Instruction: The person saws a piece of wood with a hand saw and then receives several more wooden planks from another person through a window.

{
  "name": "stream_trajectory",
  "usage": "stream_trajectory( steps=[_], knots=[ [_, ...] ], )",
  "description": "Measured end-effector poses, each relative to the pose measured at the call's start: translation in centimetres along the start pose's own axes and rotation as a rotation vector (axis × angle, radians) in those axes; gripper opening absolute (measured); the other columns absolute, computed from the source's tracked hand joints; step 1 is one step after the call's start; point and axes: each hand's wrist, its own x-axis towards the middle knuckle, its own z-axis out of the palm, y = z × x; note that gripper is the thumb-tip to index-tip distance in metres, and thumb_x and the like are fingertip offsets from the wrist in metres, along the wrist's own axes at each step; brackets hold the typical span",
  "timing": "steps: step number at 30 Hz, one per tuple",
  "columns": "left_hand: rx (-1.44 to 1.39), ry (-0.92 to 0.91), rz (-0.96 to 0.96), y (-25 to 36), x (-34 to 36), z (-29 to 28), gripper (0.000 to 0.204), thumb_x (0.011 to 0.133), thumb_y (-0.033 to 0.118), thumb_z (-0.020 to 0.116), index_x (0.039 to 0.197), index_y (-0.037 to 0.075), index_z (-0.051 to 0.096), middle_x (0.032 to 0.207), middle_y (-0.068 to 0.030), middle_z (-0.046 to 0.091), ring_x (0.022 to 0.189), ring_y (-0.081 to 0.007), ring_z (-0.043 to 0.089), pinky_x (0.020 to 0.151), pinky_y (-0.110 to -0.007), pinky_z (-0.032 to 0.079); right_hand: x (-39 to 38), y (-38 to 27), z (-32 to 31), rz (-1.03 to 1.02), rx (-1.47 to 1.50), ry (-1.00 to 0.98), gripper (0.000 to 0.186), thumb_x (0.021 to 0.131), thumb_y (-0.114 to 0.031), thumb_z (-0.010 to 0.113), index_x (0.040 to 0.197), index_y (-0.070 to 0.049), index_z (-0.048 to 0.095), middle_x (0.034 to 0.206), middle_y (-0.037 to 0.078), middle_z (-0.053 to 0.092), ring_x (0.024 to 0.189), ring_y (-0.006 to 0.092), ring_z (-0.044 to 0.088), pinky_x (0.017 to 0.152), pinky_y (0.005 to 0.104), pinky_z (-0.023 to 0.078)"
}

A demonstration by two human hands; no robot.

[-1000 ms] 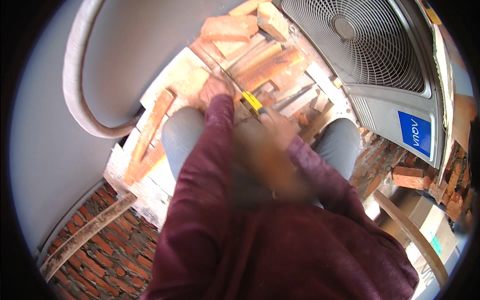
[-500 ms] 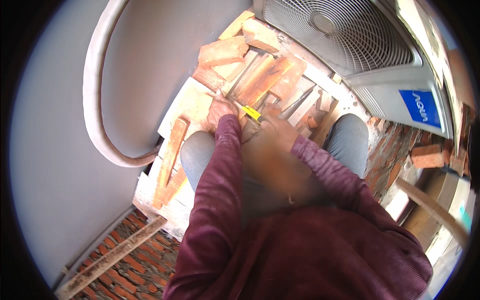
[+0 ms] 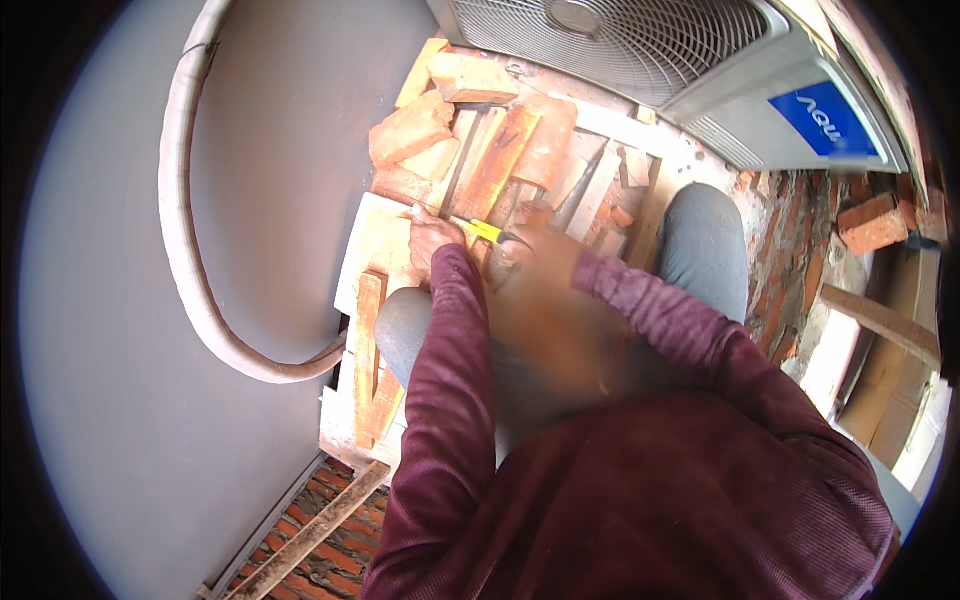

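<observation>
Between my knees, my right hand [image 3: 525,255] is closed around the black end of a tool with a yellow and black handle [image 3: 486,230]. Its yellow part points left, and its working end cannot be made out. Just left of it, my left hand [image 3: 432,240] is closed low over the work spot, its fingers close to the tool's tip. What it grips is hidden. A small reddish-brown piece [image 3: 478,258] shows between the two hands. Beyond them lie an orange-brown wooden strip [image 3: 503,160] and several pale wood strips. A brown blur covers the area below my right hand.
Broken bricks [image 3: 412,128] lie at the far left of the work surface. A fan unit [image 3: 620,45] stands behind, with a grey wall and thick pale hose [image 3: 180,240] at left. Wood strips [image 3: 368,350] lie beside my left knee [image 3: 400,325]. A brick wall [image 3: 785,250] runs along the right.
The view has shifted, so the surroundings sit differently in the picture. Both hands stay together at the same work spot, with the yellow tool still in my right hand.
</observation>
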Motion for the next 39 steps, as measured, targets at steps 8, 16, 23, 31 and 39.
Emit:
stream_trajectory(
  steps=[8, 16, 23, 31, 39],
  knots=[
    [0.033, 0.087, 0.021, -2.2, 1.6, -1.6, 0.059, 0.1, 0.05, 0.032, 0.116, 0.006, 0.067, 0.108, -0.0229, 0.068, 0.106, -0.0386, 0.062, 0.092, -0.047, 0.046, -14.1, -5.6, -6.5, -0.028, 0.051, -0.033, 0.022, 0.098, -0.024, 0.046, 0.104, -0.003, 0.052, 0.072, 0.023, 0.055, 0.065, 0.0442, 0.059, 0.06, 0.0496, 0.046],
    [0.01, 0.022, 0.026, -1.0, 0.4, 0.6, 0.055, 0.099, 0.048, 0.036, 0.113, 0.006, 0.068, 0.106, -0.0226, 0.068, 0.103, -0.0385, 0.064, 0.089, -0.047, 0.048, 1.7, -0.2, -0.1, 0.021, 0.013, -0.086, 0.039, 0.1, -0.037, 0.041, 0.109, -0.002, 0.054, 0.096, 0.024, 0.062, 0.089, 0.0424, 0.059, 0.078, 0.0502, 0.045],
    [0.038, 0.062, 0.021, -1.8, 1.8, -0.9, 0.061, 0.1, 0.05, 0.033, 0.111, 0.001, 0.068, 0.106, -0.0239, 0.068, 0.104, -0.0397, 0.063, 0.091, -0.048, 0.047, -14.1, -6.3, -8.1, 0.01, 0.03, -0.092, 0.023, 0.099, -0.024, 0.045, 0.107, -0.003, 0.053, 0.073, 0.022, 0.057, 0.067, 0.0433, 0.06, 0.061, 0.051, 0.045],
    [-0.028, 0.029, 0.085, -0.6, 0.4, 0.5, 0.06, 0.1, 0.051, 0.031, 0.114, 0.006, 0.068, 0.106, -0.0237, 0.068, 0.104, -0.0403, 0.063, 0.09, -0.048, 0.047, 2.5, 0.8, 0.7, -0.073, -0.065, -0.003, 0.038, 0.101, -0.035, 0.042, 0.109, 0.001, 0.053, 0.097, 0.026, 0.062, 0.092, 0.0438, 0.06, 0.082, 0.0512, 0.045],
    [0.007, 0.085, 0.026, -1.9, 1.8, -1.6, 0.058, 0.1, 0.05, 0.032, 0.114, 0.006, 0.068, 0.107, -0.023, 0.068, 0.104, -0.0417, 0.062, 0.09, -0.048, 0.047, -12.3, -4.2, -6.2, -0.02, 0.1, -0.094, 0.027, 0.099, -0.027, 0.046, 0.106, -0.002, 0.053, 0.078, 0.023, 0.06, 0.07, 0.0446, 0.06, 0.066, 0.0507, 0.048]
  ],
)
